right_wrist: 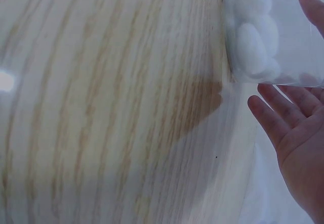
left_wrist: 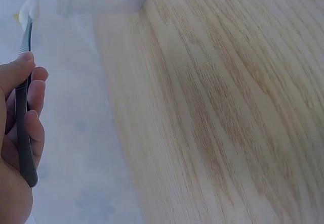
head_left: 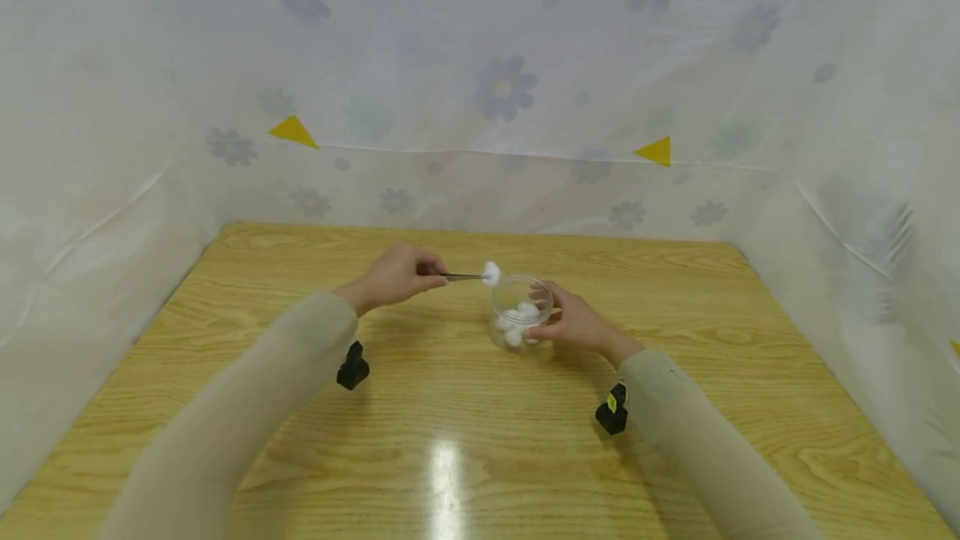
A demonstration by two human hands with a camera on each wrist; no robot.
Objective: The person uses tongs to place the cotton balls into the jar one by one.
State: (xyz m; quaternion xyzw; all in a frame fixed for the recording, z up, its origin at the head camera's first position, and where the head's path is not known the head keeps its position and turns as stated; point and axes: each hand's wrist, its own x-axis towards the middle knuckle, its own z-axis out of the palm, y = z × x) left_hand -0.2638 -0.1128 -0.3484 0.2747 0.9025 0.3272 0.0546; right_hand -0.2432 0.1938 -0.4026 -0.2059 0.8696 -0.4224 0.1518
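Observation:
My left hand (head_left: 396, 275) pinches a pair of metal tweezers (left_wrist: 23, 118) between thumb and fingers. At the tweezers' tips sits a white cotton ball (head_left: 491, 273), just left of a clear jar's rim and at about its height. The open-topped clear jar (head_left: 498, 307) stands on the table with several cotton balls (right_wrist: 251, 49) low inside it. Around the jar's right side, my right hand (head_left: 576, 325) holds it, thumb in front and fingers behind. Part of those fingers shows through the clear wall.
The wood-grain table (head_left: 480, 407) reaches back to a flower-patterned sheet (head_left: 420, 65) that hangs behind and at both sides. Yellow triangles (head_left: 294, 132) are stuck on the sheet. Black devices are worn at the left wrist (head_left: 352, 367) and the right wrist (head_left: 612, 411).

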